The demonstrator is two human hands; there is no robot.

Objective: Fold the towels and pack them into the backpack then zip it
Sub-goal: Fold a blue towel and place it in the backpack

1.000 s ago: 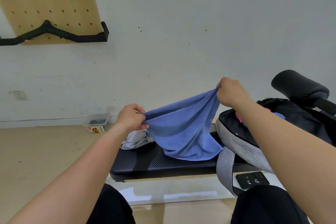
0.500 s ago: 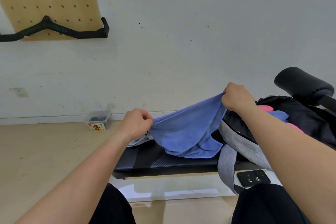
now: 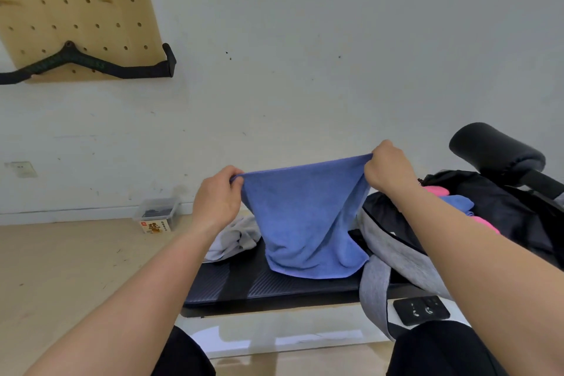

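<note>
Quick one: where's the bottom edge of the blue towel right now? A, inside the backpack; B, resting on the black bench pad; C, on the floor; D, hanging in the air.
B: the left hand and right hand pinch the top corners of the blue towel, and its lower edge bunches on the black bench pad.

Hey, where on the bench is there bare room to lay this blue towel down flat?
The bare patch is the bench pad's near-left part, bordered by the crumpled grey towel behind and the blue towel's hanging hem on the right. The right end is crowded: the open backpack and its strap cover it.
</note>
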